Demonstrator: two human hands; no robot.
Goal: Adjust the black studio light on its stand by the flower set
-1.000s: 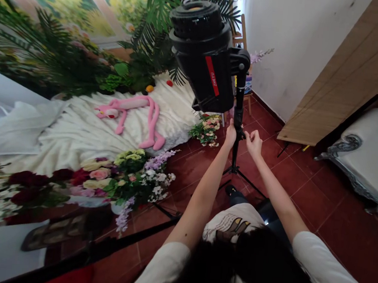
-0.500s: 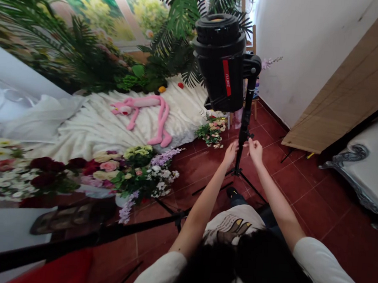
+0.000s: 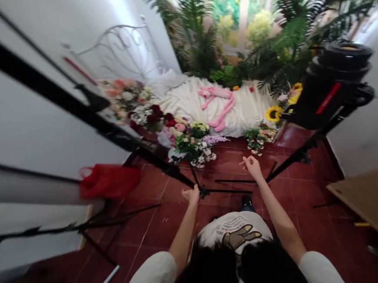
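Note:
My left hand [image 3: 192, 195] is low beside the lower part of a slanting black light stand [image 3: 123, 141], its fingers apart. Whether it touches the pole I cannot tell. My right hand [image 3: 251, 165] hangs in the air over the floor, fingers loosely bent and apart, holding nothing. To its right rises a second stand [image 3: 294, 160], which carries a black studio light [image 3: 335, 87] with a red label. The legs of both stands spread on the red tiles between my hands and the flowers.
A pink plush toy [image 3: 222, 113] lies on a white fur-covered bed [image 3: 179, 99], with flower bunches [image 3: 192, 144] along its front. A red bag [image 3: 109, 181] and another black stand [image 3: 80, 227] are at left. A brown board [image 3: 364, 192] leans at right.
The view has swung left. Both my hands have come away from the stand with the studio light; they are wider apart, the left one now by the other stand.

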